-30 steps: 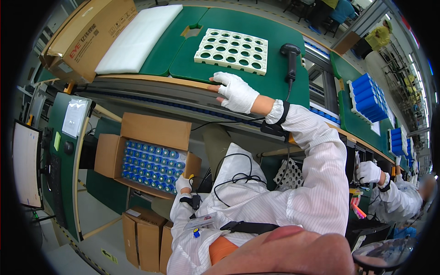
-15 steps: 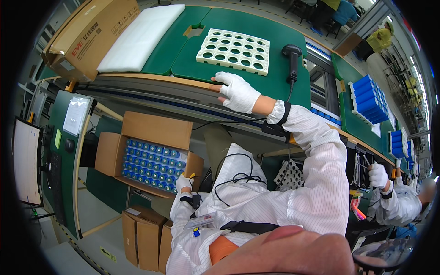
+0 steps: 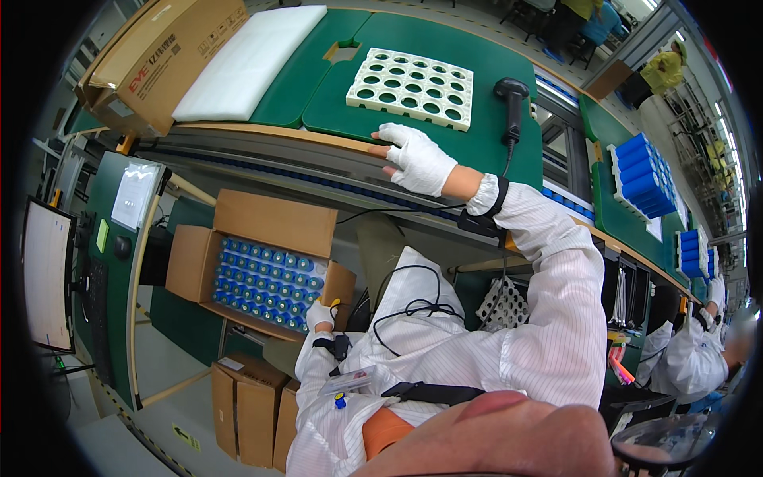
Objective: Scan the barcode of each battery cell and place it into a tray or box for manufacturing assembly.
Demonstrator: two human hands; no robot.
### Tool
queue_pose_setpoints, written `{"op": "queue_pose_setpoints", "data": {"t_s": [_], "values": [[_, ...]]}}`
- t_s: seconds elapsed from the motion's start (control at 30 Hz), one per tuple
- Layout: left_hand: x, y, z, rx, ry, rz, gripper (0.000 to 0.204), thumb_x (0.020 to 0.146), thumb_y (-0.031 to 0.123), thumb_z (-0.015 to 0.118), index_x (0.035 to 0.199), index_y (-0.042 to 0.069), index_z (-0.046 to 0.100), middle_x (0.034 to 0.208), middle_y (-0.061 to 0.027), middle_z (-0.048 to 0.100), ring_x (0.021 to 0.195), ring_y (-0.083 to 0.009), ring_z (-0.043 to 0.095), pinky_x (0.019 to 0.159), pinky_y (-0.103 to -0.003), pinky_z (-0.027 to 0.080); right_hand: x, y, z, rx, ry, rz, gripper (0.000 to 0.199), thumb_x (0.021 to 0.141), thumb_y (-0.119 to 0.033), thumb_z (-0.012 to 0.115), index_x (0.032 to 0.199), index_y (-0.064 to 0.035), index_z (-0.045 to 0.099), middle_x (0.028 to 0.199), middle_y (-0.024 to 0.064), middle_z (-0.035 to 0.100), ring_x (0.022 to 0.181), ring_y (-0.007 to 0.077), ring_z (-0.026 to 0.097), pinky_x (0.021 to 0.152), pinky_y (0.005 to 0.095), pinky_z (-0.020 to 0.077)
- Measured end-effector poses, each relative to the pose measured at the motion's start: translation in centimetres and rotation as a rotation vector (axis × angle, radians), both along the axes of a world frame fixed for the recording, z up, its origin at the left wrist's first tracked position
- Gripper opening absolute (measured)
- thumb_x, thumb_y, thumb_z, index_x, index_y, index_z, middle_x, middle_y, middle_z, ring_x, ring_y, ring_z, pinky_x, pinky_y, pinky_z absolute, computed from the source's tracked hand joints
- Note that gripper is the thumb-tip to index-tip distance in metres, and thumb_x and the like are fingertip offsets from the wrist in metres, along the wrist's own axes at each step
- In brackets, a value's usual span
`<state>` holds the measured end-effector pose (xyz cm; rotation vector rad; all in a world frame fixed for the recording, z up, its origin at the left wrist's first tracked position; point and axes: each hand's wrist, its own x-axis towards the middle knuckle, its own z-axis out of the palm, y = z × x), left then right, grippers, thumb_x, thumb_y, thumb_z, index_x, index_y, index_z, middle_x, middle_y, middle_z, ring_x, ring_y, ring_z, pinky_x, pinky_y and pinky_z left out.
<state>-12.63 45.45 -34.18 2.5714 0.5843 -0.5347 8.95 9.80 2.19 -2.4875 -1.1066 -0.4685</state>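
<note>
My right hand (image 3: pixel 424 161), in a white glove with bare fingertips, is open at the front edge of the green bench (image 3: pixel 318 163). Its fingers are apart and it holds nothing. Just beyond it lies a white plastic tray (image 3: pixel 411 85) with rows of round holes, the green top showing through them. My left hand (image 3: pixel 320 316), also gloved, is at the right front corner of an open cardboard box (image 3: pixel 270 215). Blue cylindrical cells (image 3: pixel 266 274) stand in rows inside this box. The left fingers are mostly hidden, so their grip cannot be made out.
A black handheld scanner (image 3: pixel 511 107) lies right of the tray, its cable running toward me. White foam (image 3: pixel 250 63) and a large carton (image 3: pixel 163 63) are at the back left. Blue cells (image 3: pixel 642 176) stand in a tray on the right. A monitor (image 3: pixel 48 274) is far left.
The whole view has shifted slightly. Both my hands keep their places and poses. On the right, a co-worker's gloved hand has left the spot where it was raised.
</note>
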Motion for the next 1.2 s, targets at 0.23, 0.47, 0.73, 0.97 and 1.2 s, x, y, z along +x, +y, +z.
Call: {"op": "queue_pose_setpoints", "data": {"t_s": [0.23,0.47,0.73,0.97,1.2], "values": [[0.1,-0.2,0.4,-0.003,-0.003,0.0,0.055,0.068,0.031,0.083,0.119,0.016,0.069,0.102,-0.0181,0.072,0.096,-0.0373,0.069,0.083,-0.044,0.055,0.0,0.0,0.0,0.018,-0.03,0.0,0.034,0.074,-0.01,0.075,0.107,-0.0027,0.068,0.122,0.0183,0.059,0.112,0.0372,0.057,0.094,0.0441,0.0493],[0.2,-0.4,1.0,0.01,0.005,0.009,0.05,0.068,0.031,0.082,0.113,0.013,0.071,0.103,-0.018,0.072,0.097,-0.0376,0.068,0.084,-0.043,0.055,0.0,0.0,-0.1,0.012,0.025,-0.003,0.045,0.075,-0.004,0.074,0.119,-0.0064,0.065,0.126,0.0175,0.057,0.115,0.0377,0.055,0.097,0.0436,0.0475],[0.2,-0.5,1.7,-0.023,0.02,0.031,0.052,0.068,0.03,0.082,0.116,0.013,0.07,0.104,-0.0189,0.072,0.098,-0.0376,0.068,0.085,-0.042,0.055,-0.1,0.0,-0.1,-0.001,0.028,-0.014,0.048,0.075,-0.004,0.073,0.122,-0.0071,0.065,0.128,0.0168,0.056,0.117,0.0374,0.054,0.098,0.0431,0.0464],[0.2,-0.3,1.6,-0.007,0.034,-0.001,0.052,0.069,0.031,0.081,0.116,0.014,0.069,0.105,-0.0185,0.072,0.099,-0.0377,0.068,0.085,-0.043,0.055,-0.1,0.0,0.1,0.004,0.038,0.001,0.048,0.075,-0.003,0.074,0.122,-0.0071,0.065,0.128,0.0167,0.056,0.117,0.0373,0.054,0.099,0.0432,0.0461],[0.2,-0.1,0.4,0.006,0.025,0.007,0.057,0.067,0.033,0.084,0.119,0.017,0.069,0.102,-0.018,0.072,0.095,-0.0383,0.069,0.081,-0.045,0.056,-0.2,0.1,0.2,0.013,0.052,-0.01,0.048,0.074,-0.003,0.074,0.121,-0.0068,0.066,0.127,0.0169,0.056,0.116,0.0373,0.055,0.098,0.0431,0.0466]]}}
